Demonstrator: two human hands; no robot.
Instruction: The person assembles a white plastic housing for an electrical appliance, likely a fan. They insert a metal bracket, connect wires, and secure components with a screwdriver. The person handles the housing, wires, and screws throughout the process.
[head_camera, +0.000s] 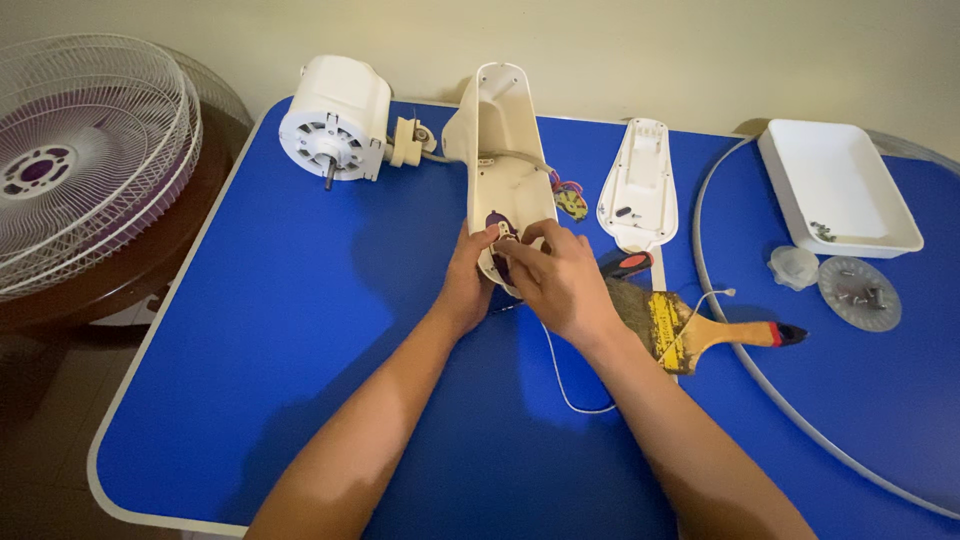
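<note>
A cream plastic fan neck housing (497, 140) lies open side up on the blue table (300, 330), joined by a cable to the white fan motor (335, 118) at the far left. My left hand (467, 282) grips the housing's near end from the left. My right hand (560, 278) pinches a small cream part (503, 232) inside that end, over a dark purple piece. Small coloured wires and a yellow board (570, 200) lie just right of the housing.
A white cover plate (640, 180) lies to the right, with a screwdriver handle (628, 265) and a paintbrush (700, 325) nearby. A white tray (835, 185), a clear cap (794, 267) and a grey disc (858, 292) holding screws sit far right. A metal ring (720, 330) crosses the table. Fan grilles (85, 150) rest on a wooden table at left. A white cord (570, 390) trails near my right wrist.
</note>
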